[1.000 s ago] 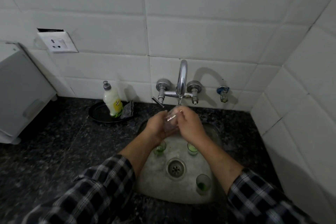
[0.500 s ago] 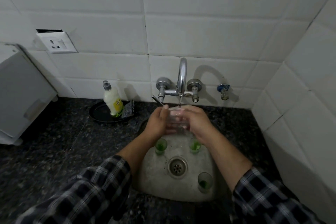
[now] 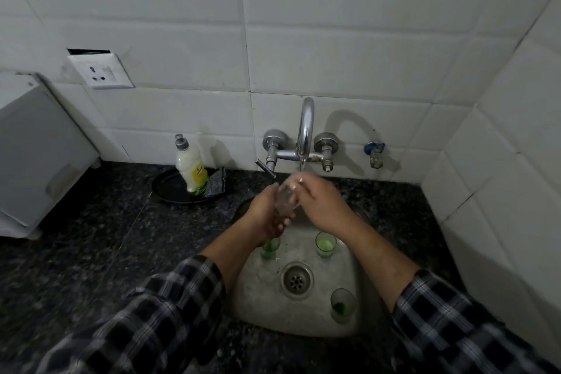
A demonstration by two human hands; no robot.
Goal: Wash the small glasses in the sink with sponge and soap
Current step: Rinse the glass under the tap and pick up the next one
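**Head view: both hands hold a clear glass under the tap**

Head view, looking down on a small steel sink (image 3: 258,307) set in a dark speckled bench (image 3: 91,252). The left hand (image 3: 267,215) and the right hand (image 3: 321,203) meet over the back edge of the sink, directly below the spout of the chrome tap (image 3: 305,130). Between them is a small clear glass (image 3: 285,200), tilted, with its mouth up toward the spout. The left fingers are curled around its lower part; the right fingers are closed over its upper part and rim. Whether water is running is hard to tell, as the glass is blurred.

Three more small glasses stand upright on the sink floor, each with green in it. One (image 3: 270,247) is near the back left, partly hidden by the left wrist; one (image 3: 325,244) is near the back right; one (image 3: 343,305) is at the front right. The drain (image 3: 297,281) lies between them.

At the back edge of the bench, left of the tap, a soap bottle (image 3: 191,167) stands on a dark round tray (image 3: 170,191), with a dark sponge (image 3: 217,182) just beside it, leaning against it. A white appliance (image 3: 36,155) sits at the left edge, and a wall socket (image 3: 100,70) is on the tiles above.
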